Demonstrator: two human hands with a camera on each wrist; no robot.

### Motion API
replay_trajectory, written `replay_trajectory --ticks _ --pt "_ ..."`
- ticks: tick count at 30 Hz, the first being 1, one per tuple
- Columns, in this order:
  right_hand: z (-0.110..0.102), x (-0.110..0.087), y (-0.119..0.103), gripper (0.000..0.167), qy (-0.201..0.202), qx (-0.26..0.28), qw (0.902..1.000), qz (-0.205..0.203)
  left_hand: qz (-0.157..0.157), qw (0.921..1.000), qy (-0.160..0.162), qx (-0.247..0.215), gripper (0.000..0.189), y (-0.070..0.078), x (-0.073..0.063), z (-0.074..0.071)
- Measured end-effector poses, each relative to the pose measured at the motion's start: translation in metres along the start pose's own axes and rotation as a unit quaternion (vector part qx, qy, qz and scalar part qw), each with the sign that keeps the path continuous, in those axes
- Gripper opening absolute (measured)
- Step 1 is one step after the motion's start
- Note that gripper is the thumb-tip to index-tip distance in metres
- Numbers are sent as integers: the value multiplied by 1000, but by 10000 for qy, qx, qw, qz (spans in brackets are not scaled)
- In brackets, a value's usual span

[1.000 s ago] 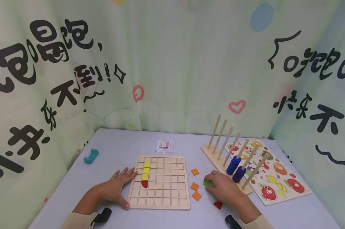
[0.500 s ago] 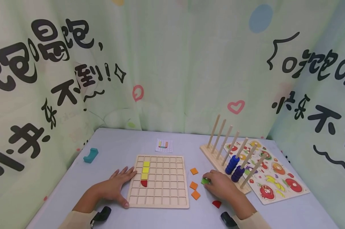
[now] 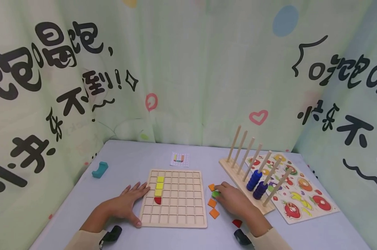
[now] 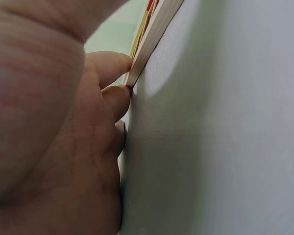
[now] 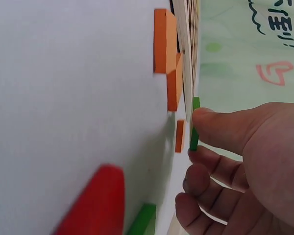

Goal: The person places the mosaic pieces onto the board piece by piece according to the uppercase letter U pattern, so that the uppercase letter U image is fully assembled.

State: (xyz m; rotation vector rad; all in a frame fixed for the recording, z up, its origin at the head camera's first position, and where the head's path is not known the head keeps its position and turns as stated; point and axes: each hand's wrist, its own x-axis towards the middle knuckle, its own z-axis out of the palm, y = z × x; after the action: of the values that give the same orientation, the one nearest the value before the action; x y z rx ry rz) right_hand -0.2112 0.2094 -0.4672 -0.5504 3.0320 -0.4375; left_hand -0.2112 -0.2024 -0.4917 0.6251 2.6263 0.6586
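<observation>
My right hand (image 3: 235, 201) pinches a small green square tile (image 5: 195, 123) between thumb and fingertips, lifted off the table. In the head view it is beside the orange square tiles (image 3: 212, 203). My left hand (image 3: 126, 205) rests with fingers spread against the left edge of the wooden grid board (image 3: 182, 222), thumb at the near corner. Several yellow squares (image 3: 159, 185) form a column in the board's cells, with a red quarter-round tile (image 3: 158, 200) below them. Another red tile (image 3: 237, 223) lies near my right wrist. A second green piece (image 5: 143, 220) shows in the right wrist view.
Behind the board lies a pattern card (image 3: 180, 159) with a coloured U shape. A wooden peg rack (image 3: 232, 170) with dark blue rings (image 3: 254, 180) stands at the right, beside a fruit picture board (image 3: 310, 205). A teal curved block (image 3: 100, 170) lies at the far left.
My right hand has moved left with the green tile, from near the peg rack to the orange tiles. The left hand stays at the board's edge.
</observation>
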Motion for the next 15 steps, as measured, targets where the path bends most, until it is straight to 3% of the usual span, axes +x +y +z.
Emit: replay_trajectory --ticks 10,15 --pt "8 5 -22 34 18 98 9956 -933 32 10000 -24 -62 125 0 1 -1" --pt "10 14 -35 36 -75 213 9928 -1174 -13 10000 22 -39 126 -1 1 -2"
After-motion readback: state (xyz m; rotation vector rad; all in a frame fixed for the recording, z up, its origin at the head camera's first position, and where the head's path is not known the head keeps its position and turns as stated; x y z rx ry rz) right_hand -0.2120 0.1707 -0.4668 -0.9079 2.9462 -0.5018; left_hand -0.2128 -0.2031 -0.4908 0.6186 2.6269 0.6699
